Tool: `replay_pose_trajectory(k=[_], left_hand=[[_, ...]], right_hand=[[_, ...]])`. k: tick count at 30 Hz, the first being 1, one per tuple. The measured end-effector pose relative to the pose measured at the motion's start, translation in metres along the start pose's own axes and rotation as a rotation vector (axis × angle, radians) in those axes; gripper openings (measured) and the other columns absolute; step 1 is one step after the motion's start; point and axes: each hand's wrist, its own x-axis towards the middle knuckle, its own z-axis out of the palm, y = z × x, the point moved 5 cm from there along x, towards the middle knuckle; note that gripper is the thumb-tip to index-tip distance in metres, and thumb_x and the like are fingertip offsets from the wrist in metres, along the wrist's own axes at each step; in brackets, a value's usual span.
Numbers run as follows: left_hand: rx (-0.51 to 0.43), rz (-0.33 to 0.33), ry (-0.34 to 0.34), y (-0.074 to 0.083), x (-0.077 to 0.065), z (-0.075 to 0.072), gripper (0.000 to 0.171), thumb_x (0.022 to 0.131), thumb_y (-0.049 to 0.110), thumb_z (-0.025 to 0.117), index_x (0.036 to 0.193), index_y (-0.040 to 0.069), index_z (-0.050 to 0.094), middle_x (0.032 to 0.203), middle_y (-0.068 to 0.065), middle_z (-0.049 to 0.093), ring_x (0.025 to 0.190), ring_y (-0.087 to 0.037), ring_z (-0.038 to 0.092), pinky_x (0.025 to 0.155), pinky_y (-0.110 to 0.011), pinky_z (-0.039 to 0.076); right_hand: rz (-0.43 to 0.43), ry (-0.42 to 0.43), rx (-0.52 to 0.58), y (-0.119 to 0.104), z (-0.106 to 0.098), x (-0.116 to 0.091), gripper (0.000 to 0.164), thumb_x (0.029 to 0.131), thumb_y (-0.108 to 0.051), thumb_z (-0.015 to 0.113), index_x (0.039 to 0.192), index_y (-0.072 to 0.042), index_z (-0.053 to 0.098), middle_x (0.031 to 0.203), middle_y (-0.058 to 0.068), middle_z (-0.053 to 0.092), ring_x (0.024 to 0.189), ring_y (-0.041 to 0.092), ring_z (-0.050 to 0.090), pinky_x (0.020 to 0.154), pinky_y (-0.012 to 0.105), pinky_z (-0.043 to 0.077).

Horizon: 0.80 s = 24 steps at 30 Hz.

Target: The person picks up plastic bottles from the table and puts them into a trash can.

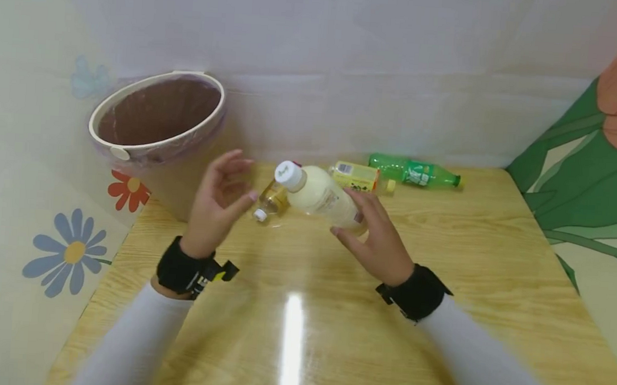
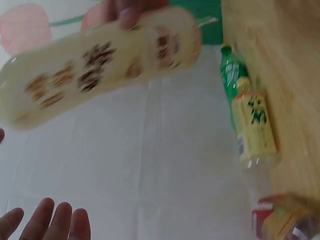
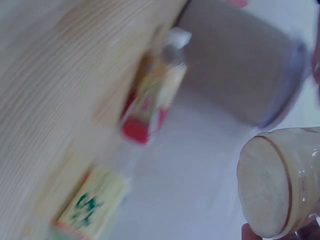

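Observation:
My right hand point(image 1: 382, 244) grips a pale yellow bottle point(image 1: 321, 199) near its base and holds it tilted, the white cap pointing up and left. Brown lettering shows along the side of this bottle in the left wrist view. To its left, my left hand point(image 1: 220, 202) is raised with fingers loosely spread and nothing in them, a short way from the cap. In the right wrist view the round bottom of the held bottle point(image 3: 265, 187) faces the camera.
A tall bin point(image 1: 154, 148) with a plastic liner stands at the left. Along the back of the wooden table point(image 1: 352, 336) lie a white-capped bottle point(image 1: 272, 202), a yellow-labelled bottle point(image 1: 357, 176) and a green bottle point(image 1: 416, 172). Behind them hangs a white sheet point(image 1: 399, 104).

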Motion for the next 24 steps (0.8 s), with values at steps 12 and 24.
replay_pose_trajectory(k=[12,24], left_hand=[[-0.086,-0.021,-0.241,-0.032,-0.055,0.088,0.068,0.083,0.010,0.081,0.141,0.004,0.046,0.136,-0.019,0.059,0.127,-0.019,0.059,0.110,-0.041,0.049],[-0.081,0.001,-0.223,-0.035,-0.056,0.090,0.066,0.082,-0.002,0.079,0.139,0.001,0.045,0.135,-0.019,0.059,0.129,-0.022,0.059,0.109,-0.043,0.050]], right_hand=[[-0.039,-0.038,0.090,-0.044,0.023,-0.028,0.079,0.089,-0.011,0.078,0.155,-0.016,0.036,0.148,0.007,0.046,0.116,0.015,0.048,0.087,0.029,0.047],[-0.071,-0.045,0.058,-0.037,0.026,-0.028,0.080,0.089,-0.014,0.077,0.157,-0.016,0.034,0.151,0.008,0.044,0.126,0.017,0.049,0.097,0.034,0.051]])
